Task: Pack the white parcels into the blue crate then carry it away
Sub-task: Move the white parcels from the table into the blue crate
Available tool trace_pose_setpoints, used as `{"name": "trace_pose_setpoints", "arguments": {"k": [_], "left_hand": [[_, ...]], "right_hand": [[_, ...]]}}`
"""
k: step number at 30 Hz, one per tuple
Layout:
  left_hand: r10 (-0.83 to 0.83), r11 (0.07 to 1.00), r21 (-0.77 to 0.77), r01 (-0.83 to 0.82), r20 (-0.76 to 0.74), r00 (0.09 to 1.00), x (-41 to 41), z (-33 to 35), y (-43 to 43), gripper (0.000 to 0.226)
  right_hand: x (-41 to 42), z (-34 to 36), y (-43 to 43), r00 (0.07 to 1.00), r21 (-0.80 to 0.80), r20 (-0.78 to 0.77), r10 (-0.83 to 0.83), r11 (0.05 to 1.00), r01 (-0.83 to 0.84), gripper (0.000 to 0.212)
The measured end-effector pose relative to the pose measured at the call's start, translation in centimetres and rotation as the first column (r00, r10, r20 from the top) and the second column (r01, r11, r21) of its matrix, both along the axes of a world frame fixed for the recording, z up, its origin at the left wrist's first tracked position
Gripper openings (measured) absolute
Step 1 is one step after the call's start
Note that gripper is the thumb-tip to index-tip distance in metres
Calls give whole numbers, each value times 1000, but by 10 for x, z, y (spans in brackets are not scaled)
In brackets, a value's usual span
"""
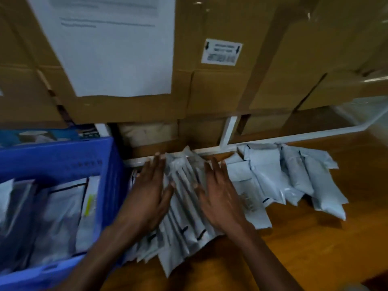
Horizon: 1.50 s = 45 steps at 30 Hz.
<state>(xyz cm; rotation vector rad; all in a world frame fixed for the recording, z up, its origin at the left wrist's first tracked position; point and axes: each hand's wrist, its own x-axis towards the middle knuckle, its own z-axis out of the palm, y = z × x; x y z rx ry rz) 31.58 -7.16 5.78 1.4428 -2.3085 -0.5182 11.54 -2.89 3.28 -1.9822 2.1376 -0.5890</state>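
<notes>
A bunch of several white parcels (184,208) stands on edge on the wooden floor, fanned out between my two hands. My left hand (150,192) presses flat against the bunch's left side, fingers straight. My right hand (218,194) presses flat on its right side, fingers spread. More white parcels (294,179) lie in a leaning row to the right. The blue crate (63,162) sits at the left and holds several white parcels (52,217) standing inside it.
Stacked cardboard boxes (220,91) fill the back, one with a large white sheet (117,49) taped on. A white metal frame (231,143) runs along the floor behind the parcels. Bare wooden floor (315,248) lies at the right and front.
</notes>
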Motion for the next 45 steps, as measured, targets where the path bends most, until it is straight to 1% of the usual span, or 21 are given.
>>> {"name": "trace_pose_setpoints", "arguments": {"k": [3, 6, 7, 9, 11, 12, 14, 17, 20, 22, 24, 27, 31, 34, 38, 41, 43, 45], "left_hand": [[-13, 1000, 4, 13, 26, 1000, -72, -28, 9, 70], [-11, 1000, 30, 8, 75, 997, -129, -59, 17, 63], [-18, 999, 51, 12, 109, 994, -144, -69, 19, 65], [-58, 990, 137, 35, 174, 983, -170, -84, 23, 81], [-73, 972, 234, 23, 208, 976, -190, -97, 25, 94], [-60, 968, 250, 6, 211, 976, -198, -105, 26, 94], [-6, 972, 230, -37, 186, 983, -207, -125, 27, 83], [96, 981, 152, -119, 149, 984, -207, -154, 28, 67], [130, 983, 116, -144, 124, 984, -205, -160, 27, 66], [121, 986, 92, -137, 159, 980, -206, -163, 27, 74], [126, 987, 74, -144, 204, 971, -207, -164, 29, 80], [122, 987, 74, -140, 211, 970, -207, -164, 27, 78], [79, 992, 78, -100, 238, 968, -206, -161, 28, 88], [91, 993, 56, -108, 245, 965, -208, -155, 31, 87], [84, 994, 46, -97, 233, 969, -212, -137, 31, 78], [72, 997, 27, -78, 167, 983, -217, -113, 27, 76], [60, 998, -11, -59, 136, 989, -215, -95, 24, 76], [51, 998, -46, -45, 141, 989, -209, -76, 19, 76]], "right_hand": [[-58, -31, 2, 999, 85, -31, -11, 996, 14, 70], [-104, -63, 9, 1000, 208, -19, -12, 978, 16, 67], [-116, -75, 12, 1000, 253, -20, -1, 967, 6, 66], [-134, -95, 19, 1000, 327, -12, 8, 945, -3, 74], [-147, -114, 27, 1000, 356, 8, 11, 935, -13, 80], [-152, -120, 31, 1000, 351, 8, 21, 936, -22, 79], [-160, -126, 36, 999, 333, -17, 45, 942, -37, 73], [-169, -128, 35, 997, 334, -52, 50, 942, -30, 70], [-174, -132, 28, 997, 326, -77, 24, 945, 2, 68], [-172, -136, 26, 992, 329, -124, 26, 944, 17, 70], [-166, -138, 28, 991, 311, -133, 28, 950, 15, 75], [-161, -140, 33, 991, 316, -130, 35, 949, 8, 82], [-159, -137, 40, 994, 270, -100, 49, 963, -20, 75], [-159, -134, 45, 994, 230, -83, 65, 972, -44, 68], [-160, -123, 52, 997, 134, -75, 36, 991, -26, 63], [-163, -104, 50, 999, 34, -53, 11, 999, -9, 64], [-165, -89, 45, 999, -41, -48, 0, 999, -2, 63], [-164, -73, 36, 999, -115, -29, -28, 993, 25, 62]]}}
